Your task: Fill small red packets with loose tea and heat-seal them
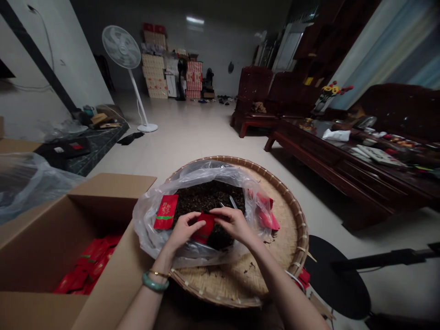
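Observation:
Between my hands is a small red packet [203, 230], over dark loose tea leaves [209, 190] in an open clear plastic bag [151, 243]. My left hand [185, 229] pinches the packet's left side, thumb across its face. At its upper right, the fingers of my right hand [232, 222] close on the packet's edge. Another red packet [166, 211] with gold characters and a green band lies on the bag at left. A metal utensil [233, 202] pokes out of the leaves behind my right hand. The bag rests in a round woven bamboo tray [282, 238].
An open cardboard box [113, 185] at left holds several red packets [91, 266]. Pinkish-red packets [267, 217] lie on the tray's right side. A black round stand base [338, 275] is on the floor at right. Farther off are a white fan [122, 48] and a dark wooden table [309, 156].

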{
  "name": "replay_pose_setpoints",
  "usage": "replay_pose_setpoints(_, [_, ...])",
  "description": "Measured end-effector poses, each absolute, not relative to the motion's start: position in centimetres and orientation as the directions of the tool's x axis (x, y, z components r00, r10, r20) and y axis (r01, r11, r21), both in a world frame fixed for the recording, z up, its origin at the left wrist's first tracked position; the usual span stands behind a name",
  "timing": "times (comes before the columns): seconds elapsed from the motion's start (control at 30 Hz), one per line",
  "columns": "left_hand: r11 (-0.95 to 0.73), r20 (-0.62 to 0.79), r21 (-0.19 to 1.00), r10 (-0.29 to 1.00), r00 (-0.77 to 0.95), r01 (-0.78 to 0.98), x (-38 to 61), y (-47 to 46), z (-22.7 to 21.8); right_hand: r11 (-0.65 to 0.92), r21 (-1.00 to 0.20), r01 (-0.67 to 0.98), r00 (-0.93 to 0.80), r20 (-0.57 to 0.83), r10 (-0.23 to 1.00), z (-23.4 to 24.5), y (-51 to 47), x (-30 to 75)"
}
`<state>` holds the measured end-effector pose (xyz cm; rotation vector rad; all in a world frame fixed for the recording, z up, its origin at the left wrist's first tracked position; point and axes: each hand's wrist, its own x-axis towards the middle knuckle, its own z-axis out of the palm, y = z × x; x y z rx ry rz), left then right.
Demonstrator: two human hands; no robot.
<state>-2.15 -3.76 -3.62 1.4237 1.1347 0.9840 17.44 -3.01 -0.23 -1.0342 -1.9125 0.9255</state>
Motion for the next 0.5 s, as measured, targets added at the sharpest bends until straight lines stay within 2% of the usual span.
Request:
replay_pose_setpoints(0.37, [0.030, -0.057, 0.993, 0.968, 0.245, 0.111, -2.3, -3.5, -4.1, 0.499, -0.771, 0.397, -0.581, 0.210, 0.787, 0.9, -2.8, 19.2])
replay_pose_setpoints(0.5, [0.086, -0.099, 0.994, 0.961, 0.259, 0.060, -2.2, -3.4, -4.3, 0.546, -0.736, 0.400, -0.611, 0.230, 0.758, 1.2, -3.0, 19.3])
